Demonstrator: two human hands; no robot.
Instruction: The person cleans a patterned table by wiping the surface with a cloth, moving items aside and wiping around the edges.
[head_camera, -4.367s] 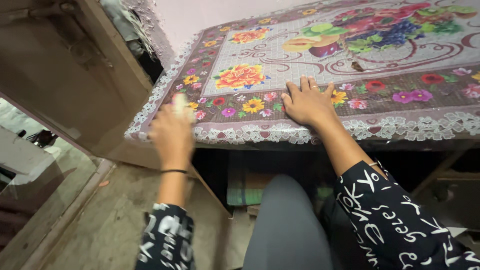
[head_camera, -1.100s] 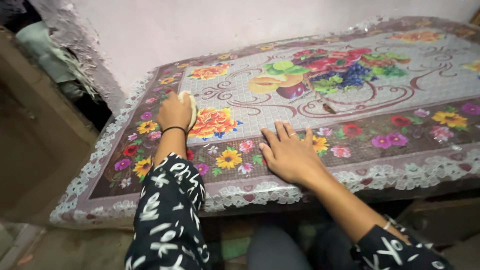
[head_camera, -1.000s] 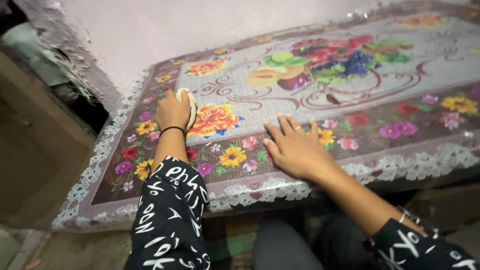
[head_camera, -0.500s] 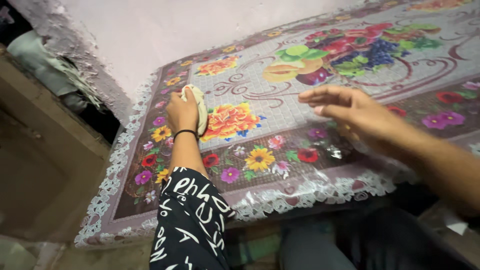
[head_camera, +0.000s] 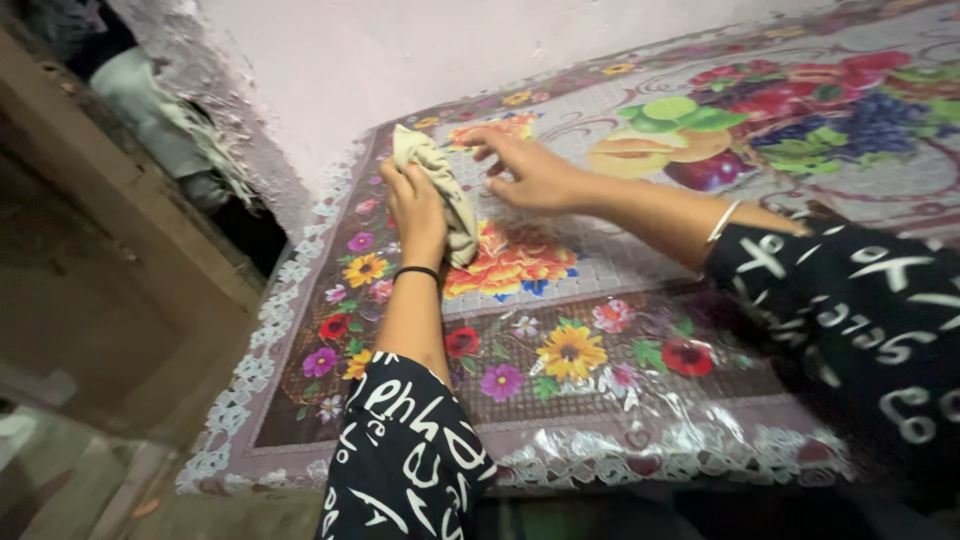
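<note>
Left hand (head_camera: 418, 205) of mine is clamped on a crumpled cream cloth (head_camera: 441, 185), which rises from my fist and drapes down the thumb side, its long axis running away from me toward the wall (head_camera: 450, 50). It sits over the far left part of the surface, just above the plastic floral tablecloth (head_camera: 560, 350). My right hand (head_camera: 530, 165) lies just to the right of the cloth, fingers spread apart and flat, holding nothing, fingertips pointing left at the cloth's upper end and near it.
</note>
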